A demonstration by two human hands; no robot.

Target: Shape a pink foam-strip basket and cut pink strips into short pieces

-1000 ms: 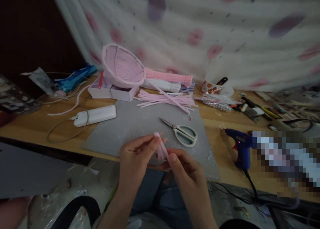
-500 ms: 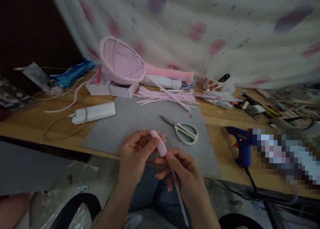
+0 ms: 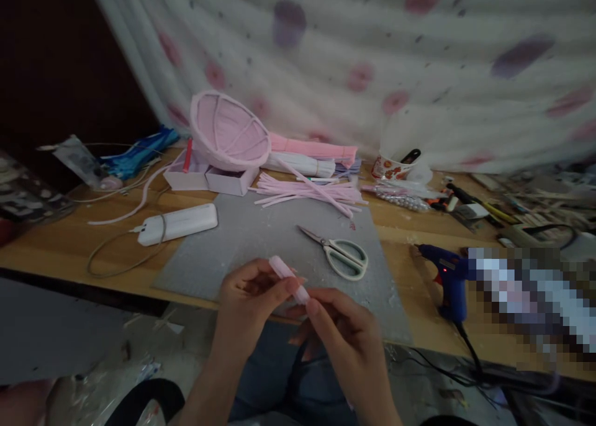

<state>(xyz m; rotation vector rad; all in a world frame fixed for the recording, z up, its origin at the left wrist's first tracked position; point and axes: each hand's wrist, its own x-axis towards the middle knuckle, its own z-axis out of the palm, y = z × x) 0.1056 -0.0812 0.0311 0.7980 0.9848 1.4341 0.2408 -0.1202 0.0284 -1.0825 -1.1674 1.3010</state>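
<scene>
My left hand pinches a short, folded pink pipe cleaner piece between thumb and fingers. It looks like several lengths side by side; its far end sticks out past my fingers. My right hand grips the near end of the same piece with thumb and forefinger. Both hands hover over the front edge of a grey mat. Just beyond them, scissors with pale green handles lie on the mat, touched by neither hand.
Loose pink pipe cleaners lie at the mat's back. Behind them a pink bowl-shaped frame rests on small boxes. A white power bank is left; a blue glue gun with a red light lies right.
The folded piece has turned flatter and more edge-on in my fingers. The long tail that hung below my right hand is now mostly hidden. The view has tilted up slightly.
</scene>
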